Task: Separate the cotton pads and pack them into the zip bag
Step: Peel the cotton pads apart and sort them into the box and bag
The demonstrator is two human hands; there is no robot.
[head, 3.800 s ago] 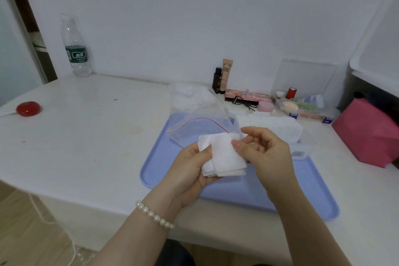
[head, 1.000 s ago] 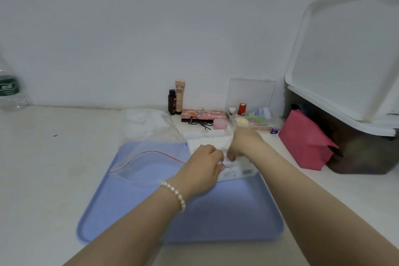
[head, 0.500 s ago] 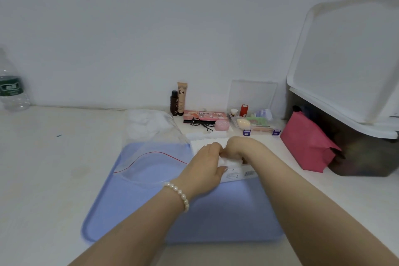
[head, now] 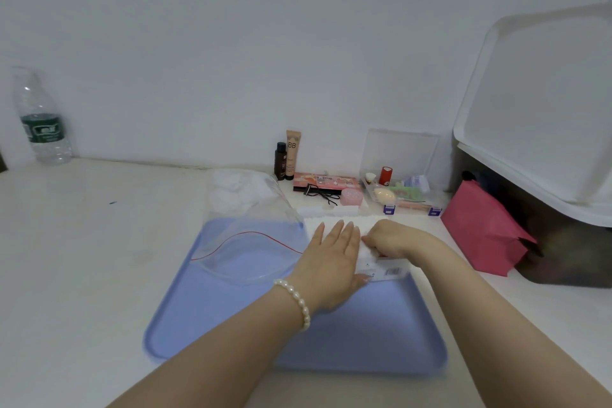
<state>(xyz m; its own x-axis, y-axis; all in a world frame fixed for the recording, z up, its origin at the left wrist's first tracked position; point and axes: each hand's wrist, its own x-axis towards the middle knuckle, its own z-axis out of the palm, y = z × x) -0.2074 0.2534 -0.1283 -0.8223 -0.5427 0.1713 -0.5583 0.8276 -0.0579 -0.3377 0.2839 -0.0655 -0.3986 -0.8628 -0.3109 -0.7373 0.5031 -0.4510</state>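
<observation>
Left hand (head: pixel 334 258) lies flat, fingers straight, on the cotton pad pack (head: pixel 371 262); right hand (head: pixel 394 240) pinches pads. The pack's long axis runs away from the blue tray's (head: pixel 231 325) near edge.

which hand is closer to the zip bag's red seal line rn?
Left. The left hand lies flat on the cotton pad pack, right beside the zip bag. The right hand pinches pads on the pack's far side.

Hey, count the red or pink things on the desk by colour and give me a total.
Red: 1, the small red cylinder in the clear box.
Pink: 3, the pouch, the round compact and the flat palette.
Total: 4, not counting the bag's red zip line.
</observation>
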